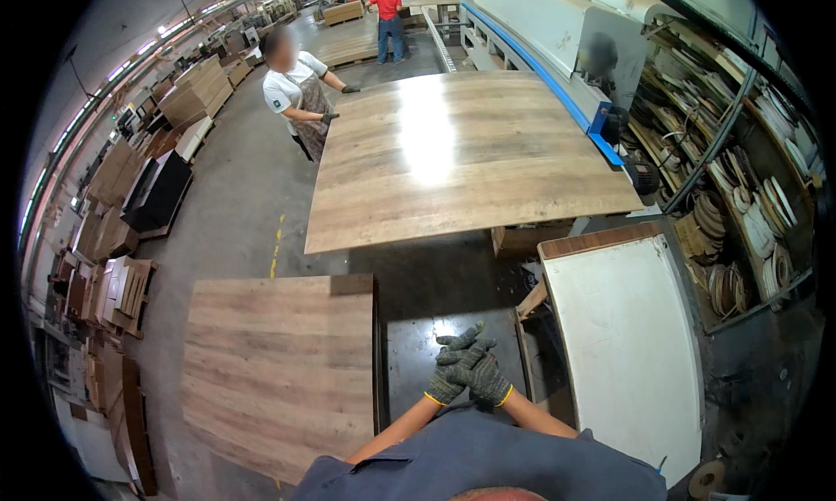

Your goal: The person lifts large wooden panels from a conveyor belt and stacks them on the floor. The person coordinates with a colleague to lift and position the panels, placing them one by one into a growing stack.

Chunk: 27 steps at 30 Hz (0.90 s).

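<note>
Both hands gloved in grey knit, clasped together in front of the chest — left hand (453, 372) and right hand (484, 377) interlaced, fingers closed on each other, holding no object. They hang over bare dark floor (427, 344) between two pieces.

Nearest thing: wood-grain panel stack (279, 362), lying flat just to the left of the hands, its near right edge close beside the left forearm. Long axis runs away from the person, grain lines crosswise. Left hand is the nearer one. To the right, a white board (623, 344) with a brown edge strip, tilted slightly, near the right forearm.

Ahead, well apart from the hands — a large wood-grain panel (461, 153) lies flat on the worktop of a long white-and-blue machine (557, 48), with glare at its middle. A co-worker in a white shirt and apron stands at its far left corner, one gloved hand (329, 116) on the panel edge.

Racks at right carry coils of edge banding (749, 214).
</note>
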Each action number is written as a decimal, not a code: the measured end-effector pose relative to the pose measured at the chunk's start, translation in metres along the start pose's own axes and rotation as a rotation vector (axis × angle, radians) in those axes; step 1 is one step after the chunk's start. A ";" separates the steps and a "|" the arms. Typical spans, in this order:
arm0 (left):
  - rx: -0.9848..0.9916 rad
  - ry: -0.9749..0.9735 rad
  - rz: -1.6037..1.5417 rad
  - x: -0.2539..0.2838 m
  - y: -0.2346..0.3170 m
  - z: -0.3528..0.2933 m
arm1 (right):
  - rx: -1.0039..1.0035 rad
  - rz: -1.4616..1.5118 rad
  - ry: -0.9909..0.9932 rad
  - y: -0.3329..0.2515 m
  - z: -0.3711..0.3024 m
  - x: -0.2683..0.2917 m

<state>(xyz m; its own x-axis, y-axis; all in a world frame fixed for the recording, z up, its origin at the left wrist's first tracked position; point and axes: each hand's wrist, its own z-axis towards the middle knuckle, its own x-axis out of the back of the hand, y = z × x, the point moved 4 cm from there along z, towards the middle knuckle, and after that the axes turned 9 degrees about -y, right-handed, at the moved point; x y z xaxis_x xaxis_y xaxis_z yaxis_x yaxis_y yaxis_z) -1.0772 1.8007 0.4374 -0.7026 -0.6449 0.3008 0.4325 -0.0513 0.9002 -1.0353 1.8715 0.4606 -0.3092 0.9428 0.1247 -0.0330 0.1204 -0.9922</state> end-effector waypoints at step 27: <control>0.754 1.163 -1.121 0.044 -0.321 0.001 | 0.117 1.361 1.166 0.327 -0.139 0.435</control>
<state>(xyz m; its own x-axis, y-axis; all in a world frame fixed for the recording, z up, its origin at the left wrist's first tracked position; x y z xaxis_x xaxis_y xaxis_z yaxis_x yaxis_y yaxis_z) -1.2474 1.7893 0.1621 0.4168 -0.7214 -0.5530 -0.4878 -0.6909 0.5336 -1.0489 2.3637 0.1911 0.5854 0.0675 -0.8079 -0.4295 -0.8194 -0.3797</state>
